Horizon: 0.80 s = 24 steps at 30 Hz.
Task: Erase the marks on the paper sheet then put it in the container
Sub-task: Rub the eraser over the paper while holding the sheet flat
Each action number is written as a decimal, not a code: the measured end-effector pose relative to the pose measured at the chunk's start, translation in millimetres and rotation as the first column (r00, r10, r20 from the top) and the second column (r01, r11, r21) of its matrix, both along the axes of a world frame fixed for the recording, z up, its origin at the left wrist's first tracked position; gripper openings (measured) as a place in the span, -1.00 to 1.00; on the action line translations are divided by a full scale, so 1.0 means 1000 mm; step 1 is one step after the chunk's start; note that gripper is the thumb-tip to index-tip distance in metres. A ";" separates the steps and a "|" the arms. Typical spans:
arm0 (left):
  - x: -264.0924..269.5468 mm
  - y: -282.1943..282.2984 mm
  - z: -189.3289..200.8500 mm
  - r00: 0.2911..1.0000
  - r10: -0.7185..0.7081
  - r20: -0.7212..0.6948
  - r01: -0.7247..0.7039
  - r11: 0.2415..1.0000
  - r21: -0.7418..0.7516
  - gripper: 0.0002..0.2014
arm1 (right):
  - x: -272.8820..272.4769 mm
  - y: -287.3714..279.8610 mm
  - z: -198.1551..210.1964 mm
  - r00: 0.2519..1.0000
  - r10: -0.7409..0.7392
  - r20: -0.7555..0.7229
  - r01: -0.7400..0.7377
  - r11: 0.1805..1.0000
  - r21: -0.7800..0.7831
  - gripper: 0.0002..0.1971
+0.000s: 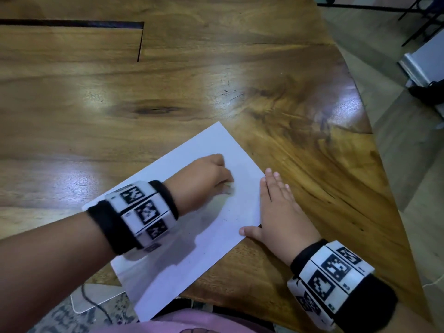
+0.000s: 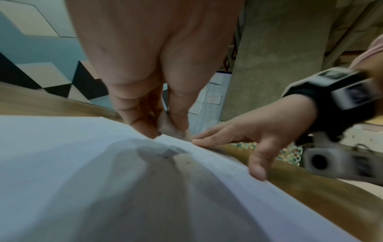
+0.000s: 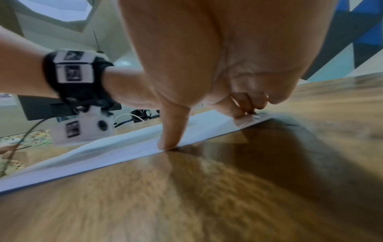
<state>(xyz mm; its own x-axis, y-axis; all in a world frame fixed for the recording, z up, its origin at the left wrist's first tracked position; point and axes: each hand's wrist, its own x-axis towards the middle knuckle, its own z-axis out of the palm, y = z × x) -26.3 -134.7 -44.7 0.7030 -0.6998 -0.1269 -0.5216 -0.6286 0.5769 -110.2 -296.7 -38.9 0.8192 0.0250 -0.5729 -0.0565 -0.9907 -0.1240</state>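
A white paper sheet (image 1: 192, 248) lies tilted on the wooden table (image 1: 168, 92), its near corner past the front edge. My left hand (image 1: 223, 181) rests on the sheet's upper middle, fingers curled down. In the left wrist view, my left hand (image 2: 163, 126) pinches a small greyish eraser (image 2: 165, 124) against the paper (image 2: 62, 163). Faint specks (image 1: 224, 219) show below it. My right hand (image 1: 276, 205) lies flat over the sheet's right edge, thumb (image 3: 170, 140) and fingertips pressing on the paper (image 3: 103, 155). No container is in view.
The table's curved right edge (image 1: 374, 145) drops to the floor, where a white box (image 1: 422, 63) and dark frame legs (image 1: 418, 22) stand. A dark groove (image 1: 139, 42) cuts the tabletop at the far left. A cable (image 1: 96, 306) hangs below the front edge.
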 end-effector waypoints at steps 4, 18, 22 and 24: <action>0.012 -0.041 0.003 0.998 -0.052 -0.026 0.054 0.996 0.066 -0.76 | 0.000 0.004 0.001 1.000 0.003 -0.012 -0.004 1.000 -0.029 0.15; -0.014 0.015 0.004 0.938 -0.309 -0.159 0.328 0.938 0.112 -0.92 | -0.006 -0.004 0.000 0.999 -0.032 0.019 0.031 0.996 0.086 0.19; 0.016 -0.031 0.008 0.984 -0.156 -0.083 0.162 0.984 0.075 -0.88 | -0.008 -0.005 -0.002 0.998 -0.063 0.017 0.060 0.989 0.132 0.19; 0.016 -0.034 0.005 0.981 -0.172 -0.089 0.180 0.980 0.082 -0.89 | -0.007 -0.006 -0.004 0.997 -0.069 0.018 0.065 0.988 0.143 0.19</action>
<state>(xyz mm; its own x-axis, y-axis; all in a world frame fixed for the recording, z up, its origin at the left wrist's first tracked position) -10.3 -169.1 -40.0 0.5546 -0.7949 -0.2459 -0.5828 -0.5820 0.5671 -117.7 -302.3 -42.5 0.8347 0.0498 -0.5485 -0.1175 -0.9568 -0.2658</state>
